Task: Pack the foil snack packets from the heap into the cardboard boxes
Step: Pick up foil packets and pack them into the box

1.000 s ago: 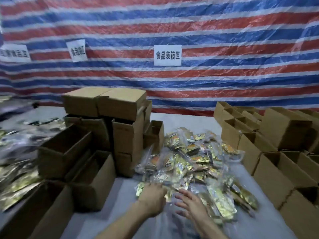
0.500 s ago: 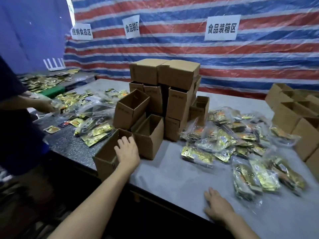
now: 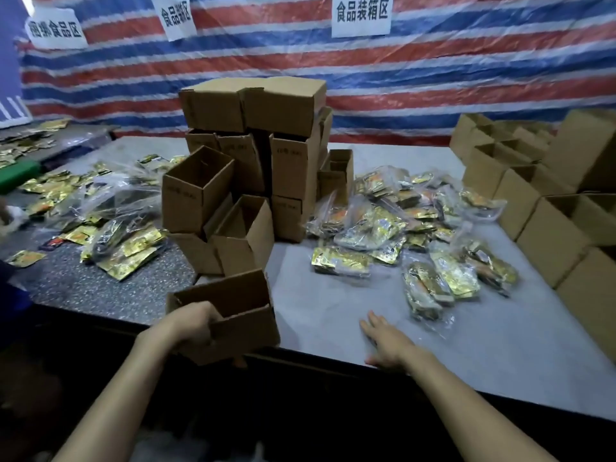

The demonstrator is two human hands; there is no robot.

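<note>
My left hand (image 3: 191,323) grips the near wall of an open, empty cardboard box (image 3: 240,315), held at the table's front edge and tilted toward me. My right hand (image 3: 388,341) lies flat and open on the grey tabletop (image 3: 316,301), holding nothing. A heap of gold foil snack packets (image 3: 410,225) in clear bags spreads across the table beyond my right hand. A single bagged bundle (image 3: 340,263) lies nearest the box.
A stack of cardboard boxes (image 3: 260,168) rises mid-table, some open. More open boxes (image 3: 546,208) line the right side. Loose gold packets and bags (image 3: 110,228) cover the dark speckled table on the left, where another person's hand (image 3: 8,215) shows.
My left hand has taken hold of the front box and pulled it off the table edge toward me. My right hand stays flat on the table. The view shifted right.
</note>
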